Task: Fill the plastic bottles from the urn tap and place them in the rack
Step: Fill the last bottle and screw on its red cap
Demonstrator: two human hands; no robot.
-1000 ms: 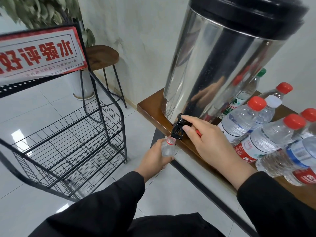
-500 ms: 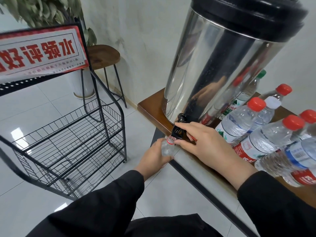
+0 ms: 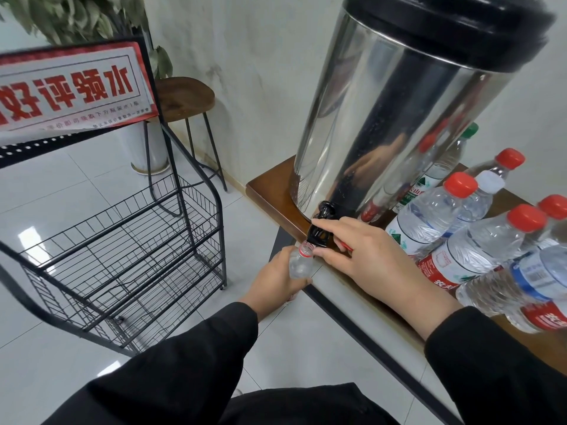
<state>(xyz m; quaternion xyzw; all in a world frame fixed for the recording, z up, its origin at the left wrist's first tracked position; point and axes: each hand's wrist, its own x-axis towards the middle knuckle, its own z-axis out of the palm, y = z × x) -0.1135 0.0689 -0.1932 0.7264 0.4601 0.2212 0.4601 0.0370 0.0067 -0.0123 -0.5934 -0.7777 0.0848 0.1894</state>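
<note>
A tall steel urn (image 3: 399, 118) with a black lid stands on a wooden table (image 3: 270, 191). Its black tap (image 3: 320, 230) juts over the table's front edge. My left hand (image 3: 273, 280) grips a small clear uncapped bottle (image 3: 300, 265) and holds its red-ringed mouth right under the spout. My right hand (image 3: 368, 256) pinches the tap between forefinger on top and thumb below; something red shows under its fingers. The black wire rack (image 3: 122, 240) stands on the floor to the left, and I see no bottles on its shelves.
Several capped bottles (image 3: 429, 216), most with red caps, crowd the table right of the urn. A red-and-white sign (image 3: 70, 87) tops the rack. A wooden stool (image 3: 184, 96) and a potted plant (image 3: 76, 19) stand behind it by the wall.
My right thumb has moved under the tap, so the hand now pinches it. The left hand keeps the bottle under the spout.
</note>
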